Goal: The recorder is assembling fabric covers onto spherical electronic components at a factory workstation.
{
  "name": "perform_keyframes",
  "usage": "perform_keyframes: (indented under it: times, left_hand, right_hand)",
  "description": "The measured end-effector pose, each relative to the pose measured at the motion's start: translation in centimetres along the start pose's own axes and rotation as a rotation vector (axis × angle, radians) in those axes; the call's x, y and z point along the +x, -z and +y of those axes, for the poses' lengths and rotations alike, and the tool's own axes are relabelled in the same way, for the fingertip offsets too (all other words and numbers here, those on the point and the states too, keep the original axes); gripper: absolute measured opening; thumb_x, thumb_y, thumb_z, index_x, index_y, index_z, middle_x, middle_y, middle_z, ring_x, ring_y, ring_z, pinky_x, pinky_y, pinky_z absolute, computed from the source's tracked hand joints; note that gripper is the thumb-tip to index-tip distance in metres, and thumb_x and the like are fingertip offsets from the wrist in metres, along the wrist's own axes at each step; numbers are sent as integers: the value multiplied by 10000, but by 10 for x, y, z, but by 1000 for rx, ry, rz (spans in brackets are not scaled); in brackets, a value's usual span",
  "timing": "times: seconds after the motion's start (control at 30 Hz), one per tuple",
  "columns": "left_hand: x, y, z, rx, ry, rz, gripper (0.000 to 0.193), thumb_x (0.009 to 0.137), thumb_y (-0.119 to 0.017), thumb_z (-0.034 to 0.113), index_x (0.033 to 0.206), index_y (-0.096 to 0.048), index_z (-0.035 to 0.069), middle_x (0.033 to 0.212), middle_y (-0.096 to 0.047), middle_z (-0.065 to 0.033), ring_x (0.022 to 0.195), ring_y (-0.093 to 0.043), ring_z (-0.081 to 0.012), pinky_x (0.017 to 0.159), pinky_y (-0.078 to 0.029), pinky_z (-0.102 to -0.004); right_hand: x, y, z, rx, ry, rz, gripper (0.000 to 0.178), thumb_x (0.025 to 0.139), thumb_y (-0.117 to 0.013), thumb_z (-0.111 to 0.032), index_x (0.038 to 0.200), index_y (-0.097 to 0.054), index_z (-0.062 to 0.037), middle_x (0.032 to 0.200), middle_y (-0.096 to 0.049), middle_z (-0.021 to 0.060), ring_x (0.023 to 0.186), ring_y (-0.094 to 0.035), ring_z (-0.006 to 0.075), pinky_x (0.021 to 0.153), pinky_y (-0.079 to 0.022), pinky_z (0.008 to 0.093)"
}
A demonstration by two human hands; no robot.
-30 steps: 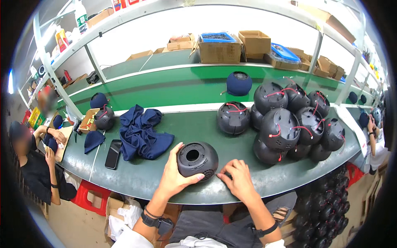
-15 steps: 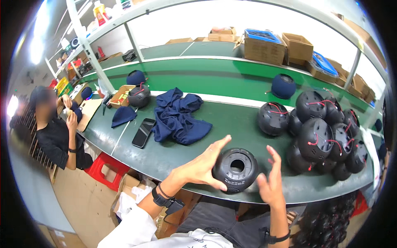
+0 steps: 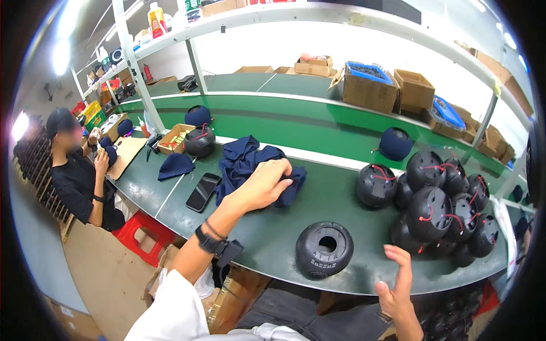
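My left hand (image 3: 266, 183) reaches over the pile of navy fabric (image 3: 239, 156), its fingers and thumb closed on the cloth near the pile's right side. Directly in front of me, a round black speaker shell (image 3: 324, 258) sits on the green table, a round hole facing up, with no hand touching it. My right hand (image 3: 398, 284) is to the right of that shell, at the table's near edge. Its fingers are apart and hold nothing.
Several black shells with red wires (image 3: 429, 213) are stacked at the right. A fabric-covered ball (image 3: 395, 143) stands behind them. Left of the fabric lie a phone (image 3: 203, 192) and a navy cloth piece (image 3: 176, 166). A co-worker (image 3: 74, 170) sits far left by a red stool (image 3: 142, 236).
My left hand has let go of the black shell and moved up and left onto the navy fabric. My right hand has drawn away from the shell, down and right.
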State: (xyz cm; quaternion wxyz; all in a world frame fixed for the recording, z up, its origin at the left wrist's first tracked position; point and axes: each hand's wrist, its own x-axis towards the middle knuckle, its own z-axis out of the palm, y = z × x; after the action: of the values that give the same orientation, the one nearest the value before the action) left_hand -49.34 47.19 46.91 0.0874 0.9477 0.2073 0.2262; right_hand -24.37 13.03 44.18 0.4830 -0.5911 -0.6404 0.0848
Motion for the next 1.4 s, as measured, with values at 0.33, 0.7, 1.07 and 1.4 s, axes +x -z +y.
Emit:
perform_keyframes:
  times: [0.33,0.7,1.07,1.4]
  left_hand:
    - [-47,15,127,-1640,68,87,206,1056,-579,108,1182,-420,77,1083,-661,-54,950,-598,-60,866,-485,-250]
    - [-93,-45,203,-940,354,455,309,934,-698,25,1117,-449,27,891,-549,-16,757,-532,-61,695,-445,-226]
    - [-119,-60,244,-602,-32,262,269,786,-727,-87,974,-569,25,878,-624,-115,780,-615,-244,700,-500,-298]
    - [-119,-60,260,-711,123,212,368,661,-571,-191,953,-594,31,789,-549,-77,635,-503,-148,574,-414,-258]
  right_hand:
    - [46,-48,-29,877,-97,76,1185,589,-1004,-388,1504,-341,-30,1463,-494,172,1356,-500,273,1079,-420,406]
    - [7,-53,-62,268,-356,53,420,719,-946,-149,915,-594,-30,686,-624,39,652,-603,77,588,-494,259]
    - [-14,-38,-22,-78,-268,481,387,763,-882,-10,892,-519,-47,780,-493,-25,705,-466,40,593,-383,227]
    - [-22,-34,-30,-250,-439,518,251,720,-696,98,916,-605,-29,564,-417,9,487,-393,86,480,-317,248]
